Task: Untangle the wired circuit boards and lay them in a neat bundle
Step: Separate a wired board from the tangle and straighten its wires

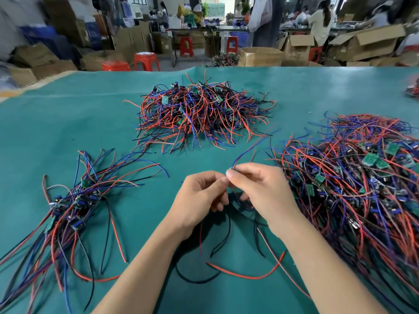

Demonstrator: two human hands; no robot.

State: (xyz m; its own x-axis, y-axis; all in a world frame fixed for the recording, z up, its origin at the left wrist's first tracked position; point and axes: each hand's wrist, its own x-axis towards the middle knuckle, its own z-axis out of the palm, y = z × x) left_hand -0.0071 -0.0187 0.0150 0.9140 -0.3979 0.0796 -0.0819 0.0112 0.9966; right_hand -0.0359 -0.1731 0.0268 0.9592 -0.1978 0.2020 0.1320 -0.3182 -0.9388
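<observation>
1. Head view looks down on a teal, slightly wrinkled tabletop [68,123] where both hands meet near the middle.
2. The right hand [260,191] has its grip pinched on a thin blue wire [247,152] between thumb and forefinger; that wire arcs up and away to the right.
3. The left hand [199,198] has its fingers curled, its grip closed on the wires just beside the right thumb.
4. From under the hands, red and black leads [244,274] trail toward the viewer and curl on the tabletop; any board in the hands is hidden.
5. The sorted bundle [74,207] lies to the left, its long axis running from near-left to far-right, small boards clustered at its middle.
6. A tangled mound [199,114] sits farther back, and a larger heap [362,177] with green boards lies just right of the right hand.
</observation>
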